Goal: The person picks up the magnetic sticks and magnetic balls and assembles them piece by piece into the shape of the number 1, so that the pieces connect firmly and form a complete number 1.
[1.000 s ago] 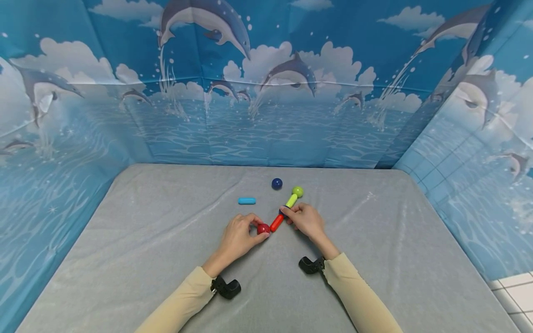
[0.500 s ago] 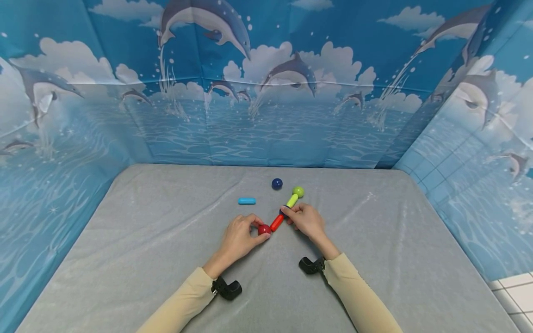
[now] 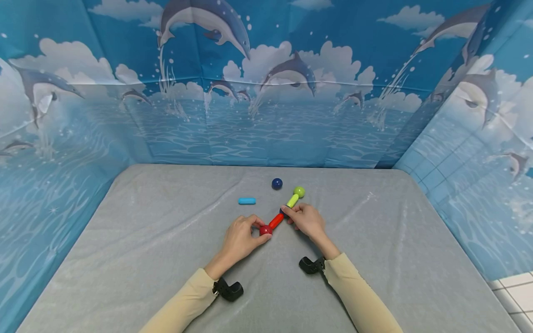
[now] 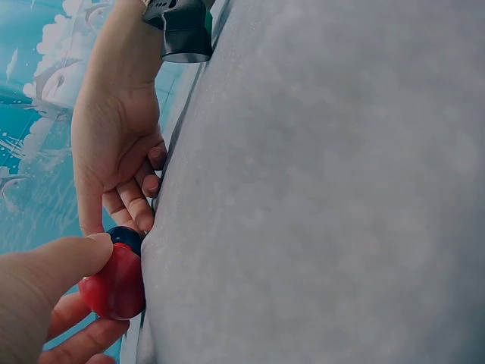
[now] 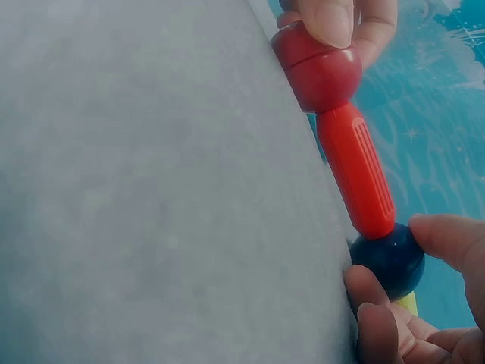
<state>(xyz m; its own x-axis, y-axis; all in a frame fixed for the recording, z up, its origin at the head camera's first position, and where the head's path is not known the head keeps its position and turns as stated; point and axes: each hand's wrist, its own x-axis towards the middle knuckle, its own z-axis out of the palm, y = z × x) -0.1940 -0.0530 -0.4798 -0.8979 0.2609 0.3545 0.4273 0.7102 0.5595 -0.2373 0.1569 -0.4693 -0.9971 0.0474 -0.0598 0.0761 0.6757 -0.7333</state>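
Observation:
My left hand (image 3: 240, 238) pinches a red ball (image 3: 265, 230) between thumb and fingers. The ball touches the lower end of a red rod (image 5: 356, 171), as the right wrist view shows. At the rod's other end is a dark blue ball (image 5: 390, 259), which my right hand (image 3: 307, 220) holds between thumb and fingers. Beyond it a yellow-green rod (image 3: 293, 200) leads to a yellow-green ball (image 3: 299, 191), so the pieces form one slanting line on the grey cloth. In the head view, fingers partly cover the dark blue ball.
A loose blue ball (image 3: 276, 184) lies beyond the hands, left of the yellow-green ball. To its left is a light blue rod (image 3: 247, 201). Grey cloth covers the table (image 3: 166, 222), and a dolphin-print curtain (image 3: 266, 125) stands behind it.
My left hand has moved slightly right with the red ball, closing the small gap to the red rod. The right hand stays put; the yellow-green ball has shifted a little right.

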